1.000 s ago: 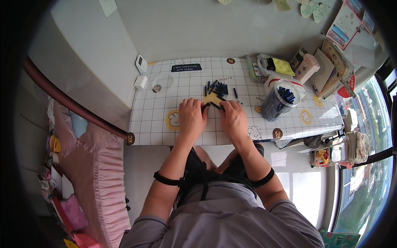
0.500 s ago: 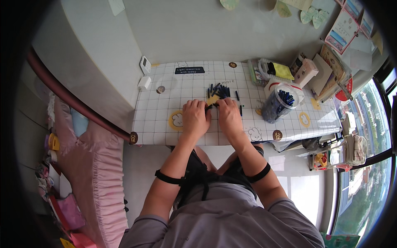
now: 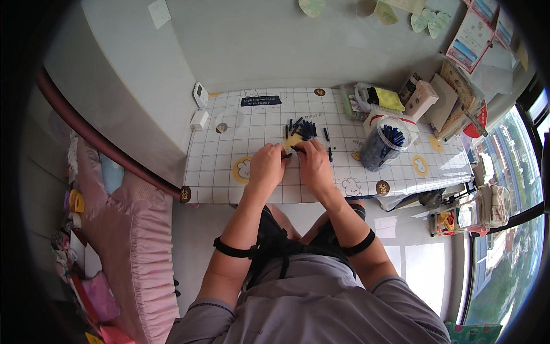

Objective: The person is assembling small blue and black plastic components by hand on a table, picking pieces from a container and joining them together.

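My left hand (image 3: 269, 163) is closed over the near middle of the table, its fingertips pinching a short dark tube (image 3: 287, 155). Just to its right, my right hand (image 3: 313, 162) is closed on another small dark piece (image 3: 295, 149), whose kind is too small to tell. A narrow gap separates the two pieces. Beyond my fingers lies a loose pile of short dark blue tubes (image 3: 307, 131), which look like ink cartridges. Single tubes lie right of the pile, one (image 3: 326, 134) farther off and one (image 3: 330, 154) beside my right hand.
Right of my hands stands a clear plastic tub (image 3: 378, 150) with many dark blue tubes inside. Behind it are a clear box (image 3: 356, 109), a yellow-and-black packet (image 3: 387, 98) and a pink box (image 3: 421, 98). A white grid cloth (image 3: 217, 157) covers the table; a wall rises behind.
My hands have drawn slightly apart, and the dark pieces at my fingertips now show a gap between them. The pile and the tub stay where they were.
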{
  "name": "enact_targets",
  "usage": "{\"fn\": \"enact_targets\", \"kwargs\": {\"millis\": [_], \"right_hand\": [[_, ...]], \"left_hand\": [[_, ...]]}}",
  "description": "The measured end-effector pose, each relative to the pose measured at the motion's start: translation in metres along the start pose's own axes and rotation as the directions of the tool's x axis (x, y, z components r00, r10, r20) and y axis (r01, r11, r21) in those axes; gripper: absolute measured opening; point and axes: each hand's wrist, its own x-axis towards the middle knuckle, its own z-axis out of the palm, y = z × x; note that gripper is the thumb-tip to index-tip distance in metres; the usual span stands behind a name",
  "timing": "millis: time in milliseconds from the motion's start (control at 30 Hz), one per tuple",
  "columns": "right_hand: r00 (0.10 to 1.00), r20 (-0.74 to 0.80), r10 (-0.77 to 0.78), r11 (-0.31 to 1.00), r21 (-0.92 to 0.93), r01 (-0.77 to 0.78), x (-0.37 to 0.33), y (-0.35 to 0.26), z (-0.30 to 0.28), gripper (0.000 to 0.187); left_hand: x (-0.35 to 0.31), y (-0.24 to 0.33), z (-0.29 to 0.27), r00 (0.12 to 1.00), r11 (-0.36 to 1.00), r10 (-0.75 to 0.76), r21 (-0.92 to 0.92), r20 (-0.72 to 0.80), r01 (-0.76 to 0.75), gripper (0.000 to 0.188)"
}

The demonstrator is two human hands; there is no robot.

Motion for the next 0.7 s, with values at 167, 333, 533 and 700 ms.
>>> {"fn": "enact_targets", "kwargs": {"millis": [167,333,533,700], "right_hand": [[0.997,-0.083,0.006,0.980,0.200,0.011,-0.004,-0.001,-0.002,0.012],[0.995,-0.060,0.083,0.962,0.264,-0.064,-0.004,-0.005,-0.003,0.011],[0.980,-0.138,0.145,0.933,0.349,-0.089,-0.005,0.001,0.000,0.012],[0.979,-0.114,0.170,0.901,0.420,-0.107,-0.006,0.001,0.003,0.015]], "left_hand": [[-0.005,-0.006,0.004,0.996,0.997,0.075,-0.004,-0.040,-0.075,0.008],[-0.005,-0.018,0.013,0.964,0.975,0.140,-0.137,-0.228,-0.174,0.007],[-0.004,-0.007,0.015,0.969,0.821,-0.072,-0.565,-0.234,-0.075,0.013],[-0.004,-0.007,0.016,0.981,0.825,0.006,-0.554,-0.196,-0.116,0.012]]}}
